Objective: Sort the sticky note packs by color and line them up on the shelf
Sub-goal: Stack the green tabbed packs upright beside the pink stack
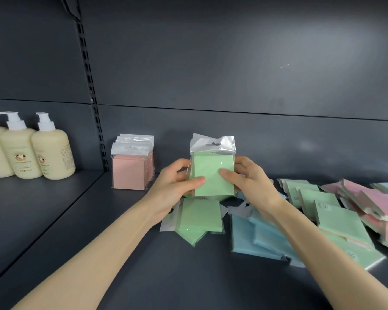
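Observation:
Both hands hold a green sticky note pack upright above the dark shelf, its clear hang tab pointing up. My left hand grips its left edge with the thumb on the front. My right hand grips the right edge the same way. A row of pink packs stands upright to the left near the back panel. Loose green packs lie flat just below the held one. Blue packs lie to the right under my right forearm.
Three cream pump bottles stand on the neighbouring shelf section at far left, past a slotted upright. A jumbled pile of green packs and pink packs covers the shelf at right.

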